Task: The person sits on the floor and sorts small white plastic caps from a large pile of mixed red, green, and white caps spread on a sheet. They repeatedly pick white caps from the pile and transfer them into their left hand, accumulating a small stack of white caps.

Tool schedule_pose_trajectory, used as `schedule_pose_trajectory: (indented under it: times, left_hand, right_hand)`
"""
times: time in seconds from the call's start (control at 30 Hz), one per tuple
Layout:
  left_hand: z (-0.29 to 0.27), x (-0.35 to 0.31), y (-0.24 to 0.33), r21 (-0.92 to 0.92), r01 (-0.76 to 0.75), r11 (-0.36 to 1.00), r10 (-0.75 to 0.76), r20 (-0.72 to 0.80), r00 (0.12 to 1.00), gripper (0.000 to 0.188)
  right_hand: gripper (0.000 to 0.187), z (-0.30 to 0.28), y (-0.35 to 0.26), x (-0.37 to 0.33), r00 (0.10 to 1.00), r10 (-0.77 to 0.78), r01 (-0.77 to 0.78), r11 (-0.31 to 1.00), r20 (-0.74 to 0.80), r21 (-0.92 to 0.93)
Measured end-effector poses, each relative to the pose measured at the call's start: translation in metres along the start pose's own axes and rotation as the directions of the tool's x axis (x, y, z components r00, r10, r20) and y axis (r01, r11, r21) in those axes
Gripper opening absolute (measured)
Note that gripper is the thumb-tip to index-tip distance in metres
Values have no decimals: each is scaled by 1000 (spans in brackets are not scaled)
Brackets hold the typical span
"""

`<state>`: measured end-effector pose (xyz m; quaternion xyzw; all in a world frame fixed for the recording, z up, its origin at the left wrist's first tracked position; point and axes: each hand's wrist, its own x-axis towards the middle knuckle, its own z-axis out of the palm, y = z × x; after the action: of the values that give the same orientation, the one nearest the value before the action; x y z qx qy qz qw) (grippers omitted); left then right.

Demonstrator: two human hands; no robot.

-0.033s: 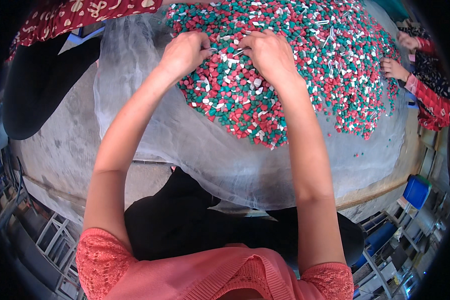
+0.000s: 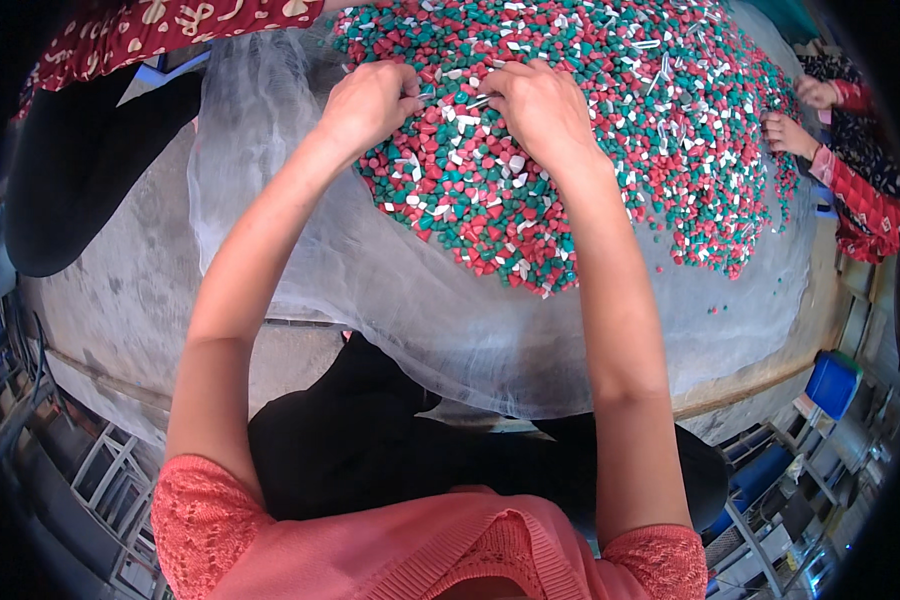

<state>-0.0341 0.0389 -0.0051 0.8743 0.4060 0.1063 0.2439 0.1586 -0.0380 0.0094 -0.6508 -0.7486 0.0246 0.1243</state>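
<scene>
Pile: many small red, green and white pieces (image 2: pixel 490 210) with a hard, glossy look, heaped over the far and middle part of the sheet and reaching toward its right edge; long, narrow, whitish strips (image 2: pixel 662 72) lie among them.
Sheet: translucent, whitish, wrinkled, thin material (image 2: pixel 300 240), spread under the pile; bare along its left edge and its near edge.
Support: grey, worn, flat surface (image 2: pixel 120 300) under the sheet, showing beyond the sheet's left edge and near right part.
Left hand: bare hand (image 2: pixel 368 105), over the left border of the pile, palm side down; thumb and forefinger closed in a pinch on a small pale piece (image 2: pixel 427 97).
Right hand: bare hand (image 2: pixel 545 110), over the pile, right of the left hand and well apart from it; thumb and fingertips gripping a thin, silvery-white piece (image 2: pixel 481 101).
Between hands: red, green and white pieces, lying loose and close together.
Stray pieces: a few small red and green bits (image 2: pixel 713 311), apart from the pile, toward the sheet's near right part.
Co-worker, right: two hands (image 2: pixel 790 135) at the sheet's right edge, red sleeves; contents of the grip cannot be told.
Co-worker, far left: dark red sleeve with cream figures (image 2: pixel 170 35), beyond the sheet's far left corner.
Lower right surroundings: blue container (image 2: pixel 833 385), beyond the support's edge.
</scene>
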Motion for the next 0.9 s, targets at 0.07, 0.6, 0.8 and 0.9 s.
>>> schedule_pose_trajectory:
  times: [0.07,0.6,0.8,0.9]
  left_hand:
    - [0,0,-4,17,-78,997,79,-38,996,19]
    - [10,-21,12,-658,209,-723,-142,438,888,20]
    - [-14,-18,-20,-747,59,-662,-235,282,930,29]
    - [-23,-17,-20,-750,65,-658,-220,274,936,28]
  right_hand:
    - [20,-7,1,-3,999,-19,18,1000,-49,-3]
    - [34,33,11,-53,691,658,-463,721,-301,515]
    - [39,54,-77,-31,814,541,-394,781,-211,484]
    - [39,58,-115,-33,847,422,-285,874,-322,394]
